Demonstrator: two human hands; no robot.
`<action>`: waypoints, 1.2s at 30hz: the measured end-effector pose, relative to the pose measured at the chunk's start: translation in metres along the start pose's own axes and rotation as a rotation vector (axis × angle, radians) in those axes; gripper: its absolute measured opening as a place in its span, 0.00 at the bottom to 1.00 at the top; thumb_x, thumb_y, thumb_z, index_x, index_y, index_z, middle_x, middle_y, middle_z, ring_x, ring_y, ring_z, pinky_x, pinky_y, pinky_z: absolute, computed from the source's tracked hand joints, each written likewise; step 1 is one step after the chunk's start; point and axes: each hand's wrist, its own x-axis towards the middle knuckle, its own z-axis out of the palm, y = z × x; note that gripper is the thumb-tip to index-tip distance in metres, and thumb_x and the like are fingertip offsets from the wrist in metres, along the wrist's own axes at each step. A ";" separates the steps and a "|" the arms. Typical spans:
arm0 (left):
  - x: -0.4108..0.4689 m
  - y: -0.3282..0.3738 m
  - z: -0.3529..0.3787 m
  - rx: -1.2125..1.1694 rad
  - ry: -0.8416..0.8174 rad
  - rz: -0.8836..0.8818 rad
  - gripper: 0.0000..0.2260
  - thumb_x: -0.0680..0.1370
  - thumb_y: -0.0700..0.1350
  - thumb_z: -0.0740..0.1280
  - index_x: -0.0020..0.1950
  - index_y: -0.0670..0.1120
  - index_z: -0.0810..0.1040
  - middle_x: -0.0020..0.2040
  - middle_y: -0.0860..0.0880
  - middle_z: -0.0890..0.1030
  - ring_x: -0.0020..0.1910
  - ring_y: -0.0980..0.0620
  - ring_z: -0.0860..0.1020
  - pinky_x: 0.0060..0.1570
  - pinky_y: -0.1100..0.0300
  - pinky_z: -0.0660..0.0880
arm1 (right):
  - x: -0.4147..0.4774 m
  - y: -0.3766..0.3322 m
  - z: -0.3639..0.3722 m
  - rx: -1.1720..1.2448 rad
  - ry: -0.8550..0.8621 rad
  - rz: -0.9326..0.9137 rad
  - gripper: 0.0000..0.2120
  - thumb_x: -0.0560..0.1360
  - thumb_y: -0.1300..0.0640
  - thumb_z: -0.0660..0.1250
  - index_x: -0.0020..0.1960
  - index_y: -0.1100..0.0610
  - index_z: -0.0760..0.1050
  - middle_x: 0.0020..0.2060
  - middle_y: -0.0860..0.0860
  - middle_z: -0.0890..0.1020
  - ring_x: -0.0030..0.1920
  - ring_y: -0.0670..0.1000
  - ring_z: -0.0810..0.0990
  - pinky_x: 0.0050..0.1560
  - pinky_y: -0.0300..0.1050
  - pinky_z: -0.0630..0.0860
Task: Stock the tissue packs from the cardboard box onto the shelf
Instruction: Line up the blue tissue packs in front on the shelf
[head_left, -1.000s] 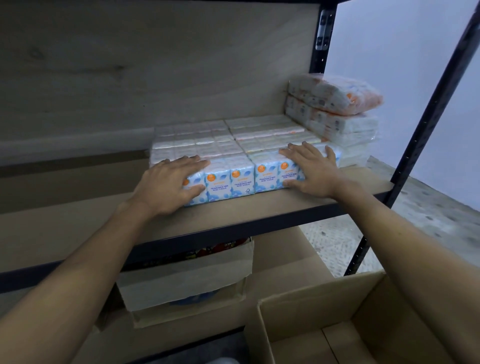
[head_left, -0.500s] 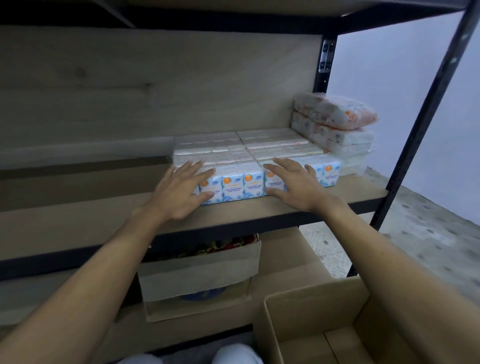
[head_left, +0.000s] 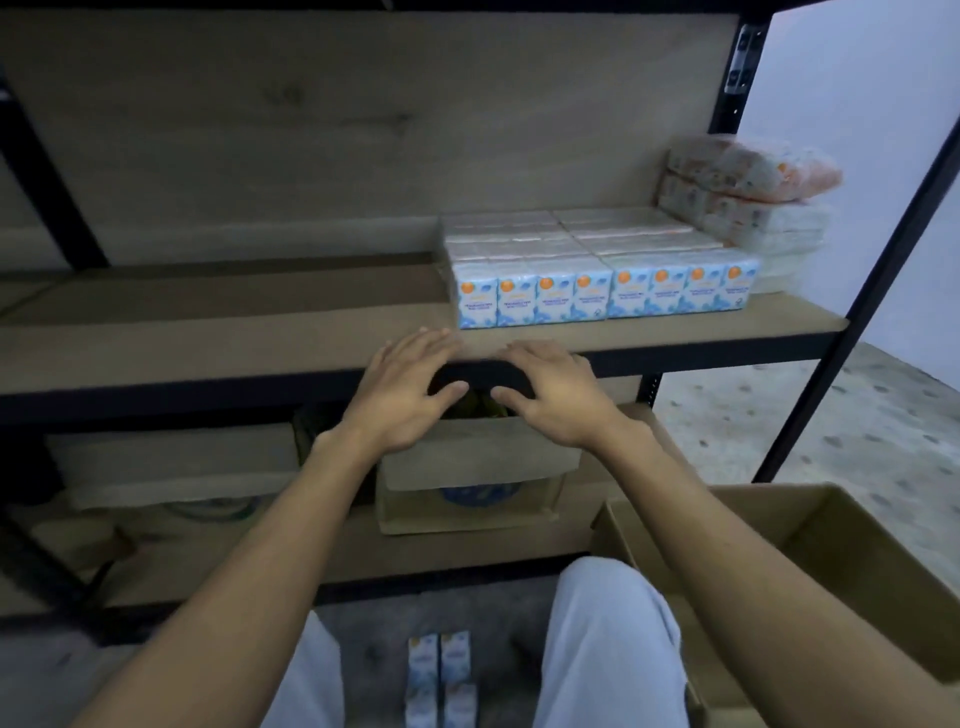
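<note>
Now left hand (head_left: 400, 397) and right hand (head_left: 561, 397) have withdrawn from tissue packs (head_left: 602, 293).

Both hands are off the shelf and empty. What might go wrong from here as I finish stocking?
1. Loose tissue packs lie on the floor between the knees. A shifting knee may crush them, or they may get overlooked.
2. The top wrapped bundle on the right-hand stack sits tilted near the open end of the shelf. Sliding more packs against that stack might tip it off.
</note>
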 end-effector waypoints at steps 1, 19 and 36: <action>-0.013 -0.001 0.004 -0.009 0.014 -0.005 0.24 0.80 0.56 0.61 0.75 0.57 0.63 0.77 0.54 0.61 0.77 0.53 0.55 0.74 0.50 0.50 | -0.007 -0.010 0.009 0.020 0.000 0.002 0.24 0.77 0.40 0.60 0.72 0.45 0.65 0.71 0.48 0.68 0.72 0.51 0.62 0.68 0.60 0.63; -0.148 -0.065 0.150 -0.190 -0.436 -0.457 0.26 0.80 0.57 0.59 0.77 0.52 0.60 0.77 0.48 0.62 0.75 0.48 0.61 0.70 0.56 0.60 | -0.084 -0.026 0.200 0.353 -0.468 0.380 0.25 0.78 0.47 0.63 0.72 0.52 0.66 0.70 0.55 0.70 0.69 0.57 0.68 0.65 0.44 0.66; -0.211 -0.142 0.335 -0.409 -0.691 -0.793 0.26 0.79 0.50 0.65 0.76 0.56 0.60 0.75 0.50 0.61 0.71 0.47 0.66 0.65 0.53 0.69 | -0.136 0.018 0.395 0.470 -0.723 0.616 0.29 0.78 0.50 0.65 0.76 0.53 0.59 0.73 0.54 0.64 0.69 0.56 0.69 0.65 0.49 0.69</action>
